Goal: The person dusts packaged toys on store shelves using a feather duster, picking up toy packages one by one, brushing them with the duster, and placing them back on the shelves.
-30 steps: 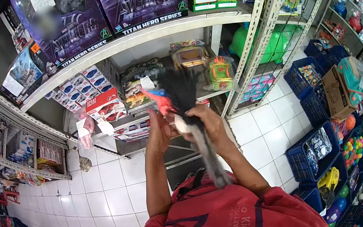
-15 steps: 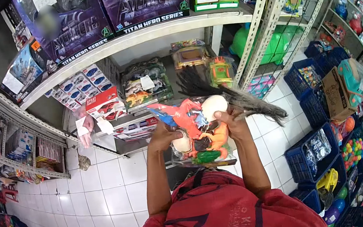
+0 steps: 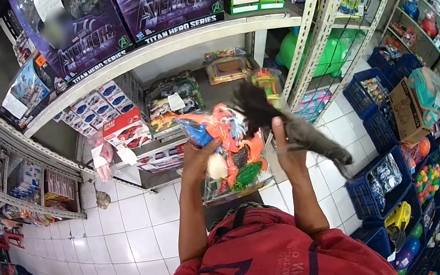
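Left hand [image 3: 199,161] pinches one transparent toy pack [image 3: 237,157] in front of the shelving [image 3: 160,48]; right hand [image 3: 290,152] grips one duster [image 3: 311,137]. Two purple boxes [image 3: 174,9] above read "AVENGERS" and "TITAN HERO SERIES"; one red box [image 3: 125,128] reads "SPRAY".

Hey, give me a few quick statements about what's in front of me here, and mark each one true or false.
1. The right hand holds the feather duster. True.
2. The left hand holds nothing. False: it grips the dinosaur toy pack.
3. The Avengers boxes stand on a higher shelf than the red Spray box. True.
4. The floor tiles are black. False: they are white.
5. The cardboard box is to the left of both hands. False: it is to their right.
6. The sweatshirt is mostly red. True.
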The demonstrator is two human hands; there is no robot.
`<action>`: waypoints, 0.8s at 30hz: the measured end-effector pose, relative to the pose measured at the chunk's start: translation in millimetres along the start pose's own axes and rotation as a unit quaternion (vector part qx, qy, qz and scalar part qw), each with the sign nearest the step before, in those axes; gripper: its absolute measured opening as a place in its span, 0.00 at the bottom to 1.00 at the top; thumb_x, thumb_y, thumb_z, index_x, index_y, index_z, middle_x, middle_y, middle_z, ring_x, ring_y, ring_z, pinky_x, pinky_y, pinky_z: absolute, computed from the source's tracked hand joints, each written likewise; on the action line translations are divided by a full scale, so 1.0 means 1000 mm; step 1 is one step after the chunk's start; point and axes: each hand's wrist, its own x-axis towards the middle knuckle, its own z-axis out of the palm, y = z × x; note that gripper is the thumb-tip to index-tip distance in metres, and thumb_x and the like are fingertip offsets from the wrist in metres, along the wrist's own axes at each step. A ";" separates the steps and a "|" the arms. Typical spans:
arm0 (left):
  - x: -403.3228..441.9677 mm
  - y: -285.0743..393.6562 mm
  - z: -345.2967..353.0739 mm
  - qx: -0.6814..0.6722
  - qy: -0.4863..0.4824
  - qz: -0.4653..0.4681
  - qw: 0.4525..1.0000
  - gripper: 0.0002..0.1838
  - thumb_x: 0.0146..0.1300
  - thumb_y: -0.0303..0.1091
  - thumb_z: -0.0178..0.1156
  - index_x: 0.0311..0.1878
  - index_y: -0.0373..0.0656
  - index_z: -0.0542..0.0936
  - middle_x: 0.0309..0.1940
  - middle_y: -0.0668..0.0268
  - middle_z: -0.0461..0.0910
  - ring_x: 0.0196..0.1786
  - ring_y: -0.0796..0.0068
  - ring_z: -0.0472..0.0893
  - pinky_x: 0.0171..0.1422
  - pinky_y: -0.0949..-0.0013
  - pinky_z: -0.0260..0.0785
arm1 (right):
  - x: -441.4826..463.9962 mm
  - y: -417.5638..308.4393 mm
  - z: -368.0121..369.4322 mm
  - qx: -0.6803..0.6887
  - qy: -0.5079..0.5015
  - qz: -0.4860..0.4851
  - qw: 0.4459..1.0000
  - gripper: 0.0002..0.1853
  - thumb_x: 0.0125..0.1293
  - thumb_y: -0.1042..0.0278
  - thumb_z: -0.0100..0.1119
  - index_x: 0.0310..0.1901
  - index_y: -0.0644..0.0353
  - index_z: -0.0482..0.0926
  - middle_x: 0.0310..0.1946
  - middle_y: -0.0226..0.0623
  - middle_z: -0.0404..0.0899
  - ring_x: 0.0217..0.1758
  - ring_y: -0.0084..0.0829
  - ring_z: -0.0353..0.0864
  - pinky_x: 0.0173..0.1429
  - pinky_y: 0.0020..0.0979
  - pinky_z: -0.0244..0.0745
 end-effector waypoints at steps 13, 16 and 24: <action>-0.004 0.001 -0.001 0.094 -0.039 0.036 0.994 0.11 0.47 0.26 0.63 0.36 0.37 0.75 0.29 0.71 0.76 0.29 0.84 0.71 0.32 0.77 0.64 | -0.014 -0.022 0.009 -0.121 -0.126 -0.164 0.971 0.13 0.56 0.66 0.55 0.39 0.67 0.74 0.35 0.45 0.76 0.40 0.39 0.76 0.49 0.33 0.68; -0.006 0.005 0.002 0.096 -0.071 0.029 0.992 0.12 0.47 0.23 0.60 0.38 0.35 0.75 0.32 0.69 0.77 0.32 0.84 0.73 0.34 0.77 0.65 | -0.017 -0.036 0.010 -0.060 -0.145 -0.088 0.984 0.11 0.54 0.69 0.58 0.36 0.67 0.76 0.32 0.44 0.77 0.37 0.37 0.77 0.46 0.31 0.70; -0.001 -0.007 0.003 0.083 -0.092 0.090 0.988 0.17 0.45 0.21 0.58 0.43 0.34 0.73 0.37 0.65 0.76 0.36 0.78 0.75 0.40 0.74 0.68 | -0.016 -0.033 0.013 -0.044 -0.213 -0.212 0.953 0.12 0.55 0.68 0.57 0.38 0.65 0.75 0.30 0.41 0.75 0.33 0.36 0.76 0.38 0.30 0.69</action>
